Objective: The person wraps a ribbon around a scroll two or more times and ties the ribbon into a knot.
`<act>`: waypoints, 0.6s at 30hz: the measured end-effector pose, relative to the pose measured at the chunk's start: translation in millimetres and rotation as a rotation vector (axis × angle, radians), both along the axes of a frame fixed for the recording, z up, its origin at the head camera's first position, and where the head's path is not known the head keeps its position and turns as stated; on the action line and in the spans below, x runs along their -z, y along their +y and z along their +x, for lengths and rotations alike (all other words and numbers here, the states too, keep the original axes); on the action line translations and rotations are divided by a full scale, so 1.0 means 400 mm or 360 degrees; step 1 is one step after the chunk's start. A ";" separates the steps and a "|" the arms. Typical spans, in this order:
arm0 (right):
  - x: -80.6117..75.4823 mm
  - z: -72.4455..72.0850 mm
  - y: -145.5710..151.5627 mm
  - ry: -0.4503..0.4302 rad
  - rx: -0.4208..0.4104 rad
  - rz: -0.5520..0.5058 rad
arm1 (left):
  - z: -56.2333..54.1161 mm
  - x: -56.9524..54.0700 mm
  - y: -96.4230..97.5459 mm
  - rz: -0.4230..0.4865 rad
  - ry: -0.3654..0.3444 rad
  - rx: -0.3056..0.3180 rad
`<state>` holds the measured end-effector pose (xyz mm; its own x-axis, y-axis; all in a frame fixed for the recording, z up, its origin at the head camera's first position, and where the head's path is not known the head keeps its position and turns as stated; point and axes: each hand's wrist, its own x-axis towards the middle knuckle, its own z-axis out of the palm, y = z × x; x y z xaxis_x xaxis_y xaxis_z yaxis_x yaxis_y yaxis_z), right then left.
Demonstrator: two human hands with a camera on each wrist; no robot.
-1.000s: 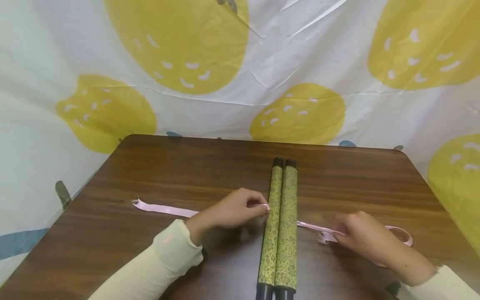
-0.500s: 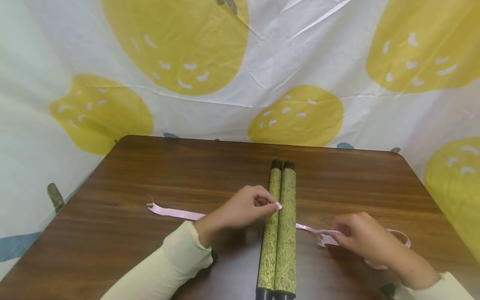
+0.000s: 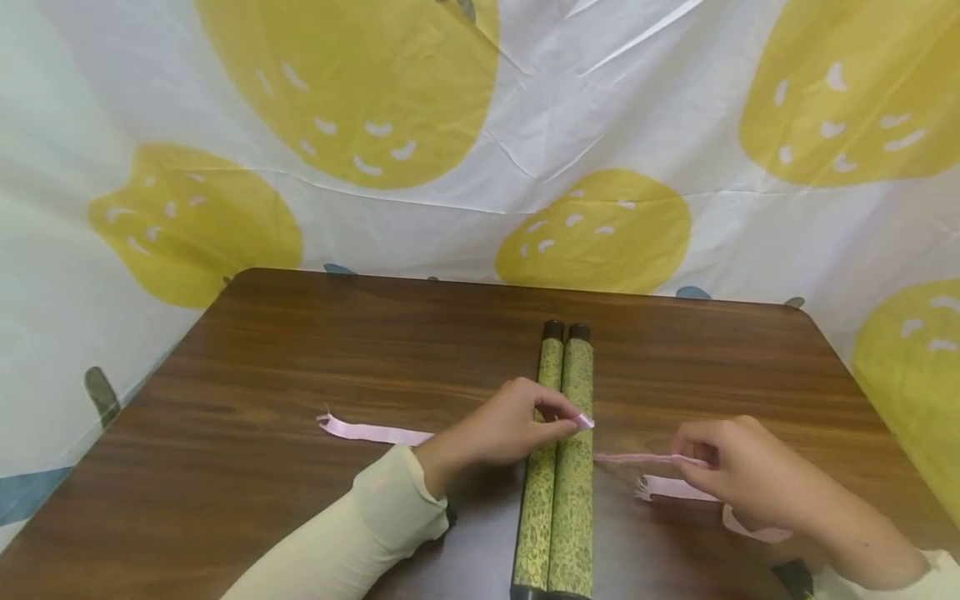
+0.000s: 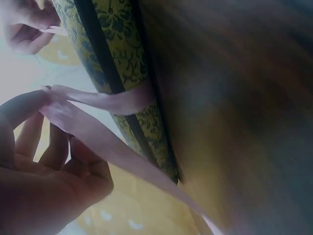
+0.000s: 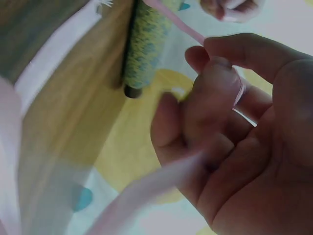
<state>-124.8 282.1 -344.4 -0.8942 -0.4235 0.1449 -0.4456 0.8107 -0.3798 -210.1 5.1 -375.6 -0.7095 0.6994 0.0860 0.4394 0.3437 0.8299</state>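
Note:
Two rolled scrolls, the left scroll and the right scroll, lie side by side, covered in green-gold floral cloth with black ends. A pink ribbon runs against their side and out of sight beneath them. Above the right scroll, my left hand pinches a fold of the ribbon between thumb and forefinger; its frayed tail trails on the table to the left. Right of the scrolls, my right hand pinches a narrow, bunched stretch of ribbon that leads to the scrolls' side.
A loose frayed ribbon end lies on the dark wooden table under my right hand, with a curl nearer me. Behind the table hangs a white curtain with a yellow fruit print.
My left hand has moved right across the scrolls with the ribbon, dragging its left tail rightward. My right hand has shifted slightly right, and the ribbon between it and the scrolls looks straighter.

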 end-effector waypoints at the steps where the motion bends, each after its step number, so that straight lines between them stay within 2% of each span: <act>1: -0.009 0.004 0.002 -0.0010 -0.0010 0.0009 | 0.001 0.000 0.003 -0.0002 -0.0004 0.0003; 3: -0.029 0.013 0.002 -0.0134 -0.0005 -0.0008 | 0.003 0.000 0.007 0.0001 -0.0014 0.0002; 6: -0.061 0.022 -0.002 -0.0250 0.0023 0.0026 | 0.005 -0.001 0.008 0.0013 -0.0041 -0.0035; 8: -0.079 0.021 -0.010 -0.0218 -0.0002 0.0063 | 0.006 -0.002 0.009 0.0018 -0.0054 -0.0070; 11: -0.101 0.013 -0.026 -0.0022 -0.0079 0.0137 | 0.005 -0.002 0.010 0.0027 -0.0062 -0.0122; 14: -0.121 0.001 -0.048 0.0104 -0.0189 0.0145 | 0.005 0.001 0.013 0.0037 -0.0074 -0.0177; 18: -0.148 -0.014 -0.082 0.0142 -0.0314 0.0148 | 0.006 0.004 0.017 0.0033 -0.0086 -0.0233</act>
<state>-130.5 249.3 -285.1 -0.7783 -0.6040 0.1717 -0.6272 0.7344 -0.2594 -207.6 11.9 -377.2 -0.8079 0.5865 0.0586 0.3405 0.3833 0.8586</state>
